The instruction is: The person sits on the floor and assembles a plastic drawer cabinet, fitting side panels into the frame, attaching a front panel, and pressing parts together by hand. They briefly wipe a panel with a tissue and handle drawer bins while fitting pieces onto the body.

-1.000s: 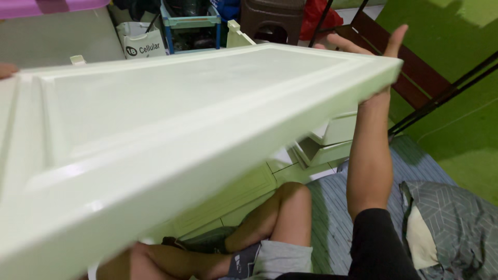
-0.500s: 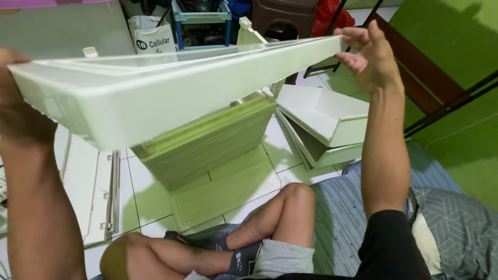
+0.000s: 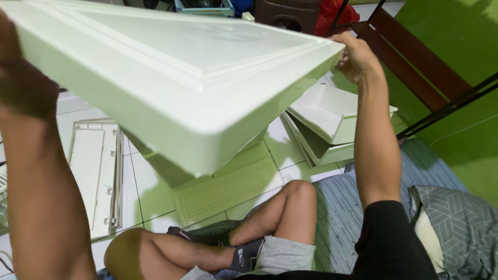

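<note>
My right hand (image 3: 358, 57) was closed around the far corner of a big pale-green plastic panel (image 3: 197, 67), fingers curled over its rim, and my left hand (image 3: 23, 85) held the opposite end, though it sat in shadow at the frame's edge and I couldn't tell how its fingers lay. The panel hung in the air between both raised arms, tilted with its near corner dipping toward my bent knee (image 3: 298, 194), its moulded, stepped face turned up to the camera. As I judged it, I was at the lifting-and-turning stage with this piece; any next move would call for a firm grip at both ends and room to swing that low corner past my legs and the parts below. Under it, on the white tiled floor (image 3: 140, 181), lay a flat green panel (image 3: 228, 189) with a raised border, and to the left a white frame piece (image 3: 96, 171) with small clips along its edge. Just right of my forearm, two white trays (image 3: 332, 122) leaned stacked on each other. I sat on a blue-striped mat (image 3: 337, 218), with a grey patterned pillow (image 3: 456, 228) at the right. Further off stood a dark brown stool (image 3: 288, 15), a red bag (image 3: 332, 13) beside it, a dark wooden bench (image 3: 415, 57), and a green wall (image 3: 456, 31).
</note>
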